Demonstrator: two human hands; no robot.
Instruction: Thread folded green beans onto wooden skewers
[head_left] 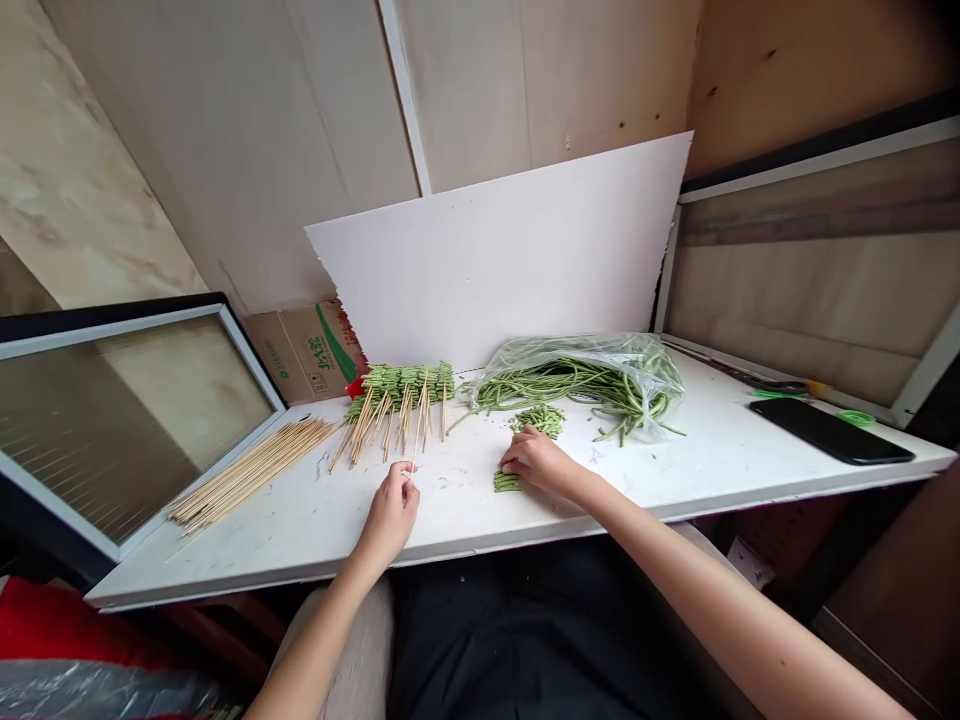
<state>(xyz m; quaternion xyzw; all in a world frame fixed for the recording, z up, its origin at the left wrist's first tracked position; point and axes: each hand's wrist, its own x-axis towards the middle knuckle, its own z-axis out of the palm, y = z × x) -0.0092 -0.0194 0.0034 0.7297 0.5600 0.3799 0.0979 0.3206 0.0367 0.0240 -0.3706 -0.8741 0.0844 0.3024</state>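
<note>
The two hands are well apart at the near part of the white table [450, 522]. The left hand [395, 500] pinches a thin skewer [416, 442] between thumb and fingers, its shaft pointing up and away toward the finished bean skewers. The right hand [541, 462] is lowered over a row of cut bean lengths [507, 482], fingers bent and touching them; whether it grips one I cannot tell, as the hand hides part of the row.

Just beyond the right hand lies a heap of short bean bits [546, 420]. Behind that, long green beans [547, 382] spill from the open side of a clear plastic bag [651, 362]. The finished bean skewers [409, 380] are stacked beyond the left hand, their bare sticks pointing toward the person. Loose sticks [251, 472] lie in a fanned bundle at the table's left end (one or two poke out past the rest).

A black phone [831, 430] lies at the right end, a white board [495, 265] leans at the back, and a cardboard box [296, 352] stands at the back left
</note>
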